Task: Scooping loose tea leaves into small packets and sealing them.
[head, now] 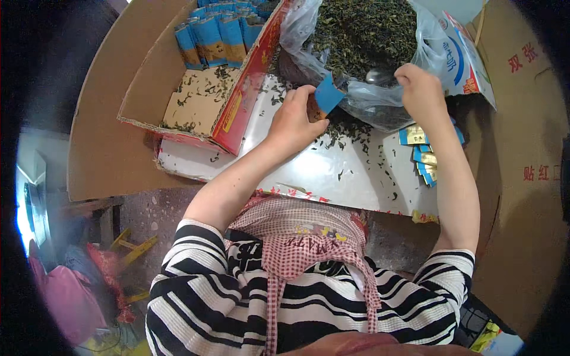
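Observation:
My left hand (296, 118) holds a small blue and gold foil packet (328, 95) between thumb and fingers, its upper end near the rim of a clear plastic bag (378, 95). Dark dried leaves, seemingly loose tea (363, 33), fill the bag. My right hand (421, 91) is over the bag's right edge with curled fingers. Just left of its fingertips a shiny metal spoon or scoop (377, 76) lies on the leaves; its handle is not plain, and whether the hand grips it is hard to tell. Flat blue and gold packets (425, 155) lie fanned below my right forearm.
At the left a red cardboard box (234, 122) holds upright blue packets (213, 40) and scattered leaves. More leaf bits dot the white tabletop (289, 171). A printed carton (467, 62) stands right of the bag. Large brown cardboard sheets (521, 213) flank the work surface.

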Demonstrator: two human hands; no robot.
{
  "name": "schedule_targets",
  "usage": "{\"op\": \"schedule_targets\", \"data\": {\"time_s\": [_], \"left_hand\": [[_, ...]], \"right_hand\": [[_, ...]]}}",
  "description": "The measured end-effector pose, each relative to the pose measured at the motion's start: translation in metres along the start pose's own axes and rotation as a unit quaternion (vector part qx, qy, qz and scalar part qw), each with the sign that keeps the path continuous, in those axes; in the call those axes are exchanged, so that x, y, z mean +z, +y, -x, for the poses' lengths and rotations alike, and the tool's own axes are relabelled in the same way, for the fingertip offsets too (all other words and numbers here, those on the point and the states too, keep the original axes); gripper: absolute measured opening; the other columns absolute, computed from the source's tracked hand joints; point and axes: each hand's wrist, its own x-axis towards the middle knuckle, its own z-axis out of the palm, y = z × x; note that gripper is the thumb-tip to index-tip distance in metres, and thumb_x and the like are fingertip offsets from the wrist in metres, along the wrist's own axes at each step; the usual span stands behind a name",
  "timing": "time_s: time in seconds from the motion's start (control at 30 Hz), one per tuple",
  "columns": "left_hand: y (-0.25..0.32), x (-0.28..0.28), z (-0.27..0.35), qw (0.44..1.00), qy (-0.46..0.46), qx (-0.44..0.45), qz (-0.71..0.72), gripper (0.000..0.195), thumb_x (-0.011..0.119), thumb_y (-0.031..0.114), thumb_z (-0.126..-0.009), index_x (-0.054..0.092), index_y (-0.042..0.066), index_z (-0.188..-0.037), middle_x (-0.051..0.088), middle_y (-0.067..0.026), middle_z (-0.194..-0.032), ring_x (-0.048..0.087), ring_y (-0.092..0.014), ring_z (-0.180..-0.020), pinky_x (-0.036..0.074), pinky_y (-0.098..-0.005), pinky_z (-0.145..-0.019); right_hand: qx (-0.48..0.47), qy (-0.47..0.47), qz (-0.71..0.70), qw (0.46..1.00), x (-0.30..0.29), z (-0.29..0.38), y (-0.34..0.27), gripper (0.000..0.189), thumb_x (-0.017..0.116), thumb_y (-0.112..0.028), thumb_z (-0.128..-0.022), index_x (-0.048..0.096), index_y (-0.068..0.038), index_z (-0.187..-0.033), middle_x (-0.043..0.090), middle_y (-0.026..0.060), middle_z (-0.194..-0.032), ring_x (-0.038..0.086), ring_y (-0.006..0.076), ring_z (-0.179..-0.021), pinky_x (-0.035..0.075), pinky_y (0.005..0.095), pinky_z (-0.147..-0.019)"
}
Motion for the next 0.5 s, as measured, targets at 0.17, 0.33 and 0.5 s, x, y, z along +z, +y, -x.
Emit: {"op": "schedule_targets", "data": {"time_s": [0.17,0.33,0.5], "left_hand": [[-0.001,0.002,-0.001,1.0,-0.012,0.001,-0.006,0.065,0.077,0.021,-0.069,0.046,0.001,-0.122,0.053,-0.0182,-0.114,0.054,-0.03,-0.109,0.044,-0.0371,-0.093],[-0.008,0.005,0.0,1.0,0.001,0.018,0.009,0.061,0.076,0.017,-0.069,0.046,0.003,-0.12,0.053,-0.0172,-0.108,0.056,-0.032,-0.099,0.047,-0.0386,-0.085],[-0.008,0.004,-0.003,1.0,-0.015,0.004,0.008,0.066,0.078,0.021,-0.068,0.046,0.001,-0.123,0.052,-0.0183,-0.116,0.054,-0.031,-0.11,0.044,-0.0371,-0.094]], "right_hand": [[0.08,0.024,-0.106,0.991,0.049,-0.015,0.007,0.011,0.06,-0.005,-0.083,0.067,-0.001,-0.089,0.068,0.0119,-0.076,0.067,0.0201,-0.069,0.051,0.0307,-0.063],[0.272,0.06,-0.358,0.891,0.063,-0.023,-0.002,0.013,0.061,-0.006,-0.079,0.069,-0.003,-0.089,0.069,0.015,-0.08,0.068,0.0241,-0.071,0.052,0.0342,-0.068],[0.205,0.074,-0.316,0.923,0.065,-0.019,-0.015,0.011,0.06,-0.005,-0.085,0.067,0.0,-0.091,0.069,0.0108,-0.08,0.068,0.0167,-0.069,0.053,0.0278,-0.063]]}}
